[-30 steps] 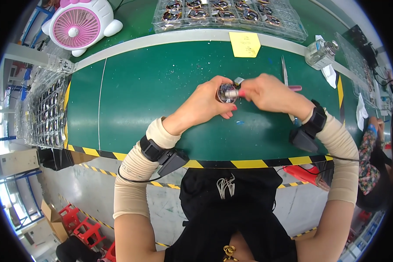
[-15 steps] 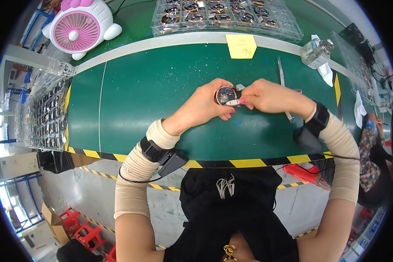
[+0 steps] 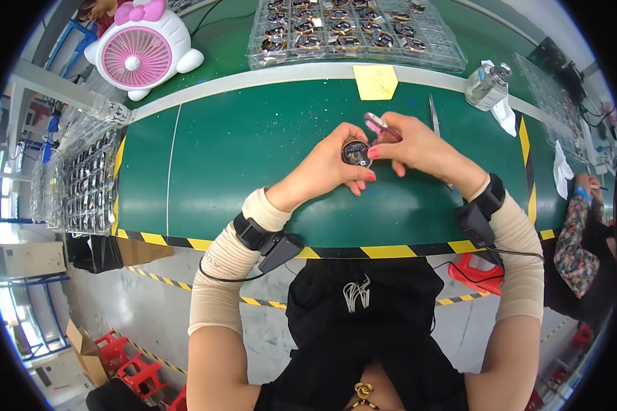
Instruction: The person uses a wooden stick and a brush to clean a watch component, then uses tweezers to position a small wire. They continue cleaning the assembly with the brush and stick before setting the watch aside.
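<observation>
My left hand (image 3: 330, 161) is closed around the rim of a small round electronic part (image 3: 356, 153), with a dark circuit face turned up and a thin gold-coloured edge. In my right hand (image 3: 413, 145) is a slim pink-and-white tool (image 3: 376, 125), which looks like a small brush; its end points up and away from the part. A fingertip of the right hand reaches the part's right edge. Metal tweezers (image 3: 433, 115) lie on the green table (image 3: 253, 151), partly hidden behind my right hand.
Clear compartment trays of similar round parts stand at the back (image 3: 336, 42) and left (image 3: 89, 181). A pink-and-white fan (image 3: 136, 58) is at the far left. A yellow note (image 3: 376, 82), a glass bottle (image 3: 488, 88) and white tissue (image 3: 504, 118) lie toward the back. Another person's sleeve (image 3: 574, 246) shows at right.
The tool's end was down on the round part; now it is lifted off and turned up in my right hand. My left hand stays on the part. The view has shifted slightly.
</observation>
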A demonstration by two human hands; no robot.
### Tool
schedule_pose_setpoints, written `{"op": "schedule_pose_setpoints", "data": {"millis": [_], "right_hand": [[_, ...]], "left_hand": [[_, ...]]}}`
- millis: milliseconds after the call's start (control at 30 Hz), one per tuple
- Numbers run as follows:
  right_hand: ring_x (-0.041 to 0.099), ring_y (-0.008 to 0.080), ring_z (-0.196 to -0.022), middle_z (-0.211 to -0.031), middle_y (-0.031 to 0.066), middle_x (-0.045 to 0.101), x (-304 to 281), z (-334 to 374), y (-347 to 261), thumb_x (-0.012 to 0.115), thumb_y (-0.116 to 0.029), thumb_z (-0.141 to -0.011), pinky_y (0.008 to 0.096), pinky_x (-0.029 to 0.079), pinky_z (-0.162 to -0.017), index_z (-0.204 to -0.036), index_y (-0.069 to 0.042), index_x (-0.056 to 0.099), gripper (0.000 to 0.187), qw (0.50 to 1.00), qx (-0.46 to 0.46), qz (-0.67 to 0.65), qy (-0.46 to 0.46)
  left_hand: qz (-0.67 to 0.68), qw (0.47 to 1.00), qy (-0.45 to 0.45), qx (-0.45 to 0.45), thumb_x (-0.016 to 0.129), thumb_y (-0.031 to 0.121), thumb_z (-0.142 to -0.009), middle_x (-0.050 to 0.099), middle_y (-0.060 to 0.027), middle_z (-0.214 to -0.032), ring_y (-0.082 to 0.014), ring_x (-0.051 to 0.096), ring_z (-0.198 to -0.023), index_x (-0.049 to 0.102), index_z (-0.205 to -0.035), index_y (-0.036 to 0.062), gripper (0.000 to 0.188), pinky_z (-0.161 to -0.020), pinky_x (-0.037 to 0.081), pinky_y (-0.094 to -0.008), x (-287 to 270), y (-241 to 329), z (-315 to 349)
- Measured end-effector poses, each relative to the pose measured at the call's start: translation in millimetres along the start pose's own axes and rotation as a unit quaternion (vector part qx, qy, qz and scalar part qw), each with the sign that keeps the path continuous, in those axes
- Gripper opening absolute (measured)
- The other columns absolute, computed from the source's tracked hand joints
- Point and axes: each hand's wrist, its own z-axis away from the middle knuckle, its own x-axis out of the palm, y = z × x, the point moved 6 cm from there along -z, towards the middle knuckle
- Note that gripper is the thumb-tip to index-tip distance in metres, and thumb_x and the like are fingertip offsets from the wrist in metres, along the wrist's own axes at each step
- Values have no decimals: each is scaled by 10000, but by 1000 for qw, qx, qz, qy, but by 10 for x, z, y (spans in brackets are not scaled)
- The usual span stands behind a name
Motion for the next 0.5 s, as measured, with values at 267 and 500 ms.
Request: {"op": "schedule_pose_setpoints", "data": {"millis": [267, 500], "right_hand": [[481, 59, -550, -799, 18, 625, 36, -43, -148, 686, -104, -881, 222, 375, -501, -952, -23, 583, 150, 991, -129, -18, 29], [546, 83, -584, -871, 47, 663, -265, 264, -94, 624, -37, -906, 214, 423, -547, -1058, -7, 616, 155, 955, -235, -8, 180]], "left_hand": [[111, 988, -1, -104, 603, 213, -984, 595, -73, -742, -92, 507, -473, 520, -1014, 35, 198, -390, 376, -206, 30, -101, 126], [142, 980, 104, -95, 558, 310, -996, 558, -63, -626, -88, 413, -404, 556, -831, 35, 321, -361, 306, -227, -385, -39, 312]]}}
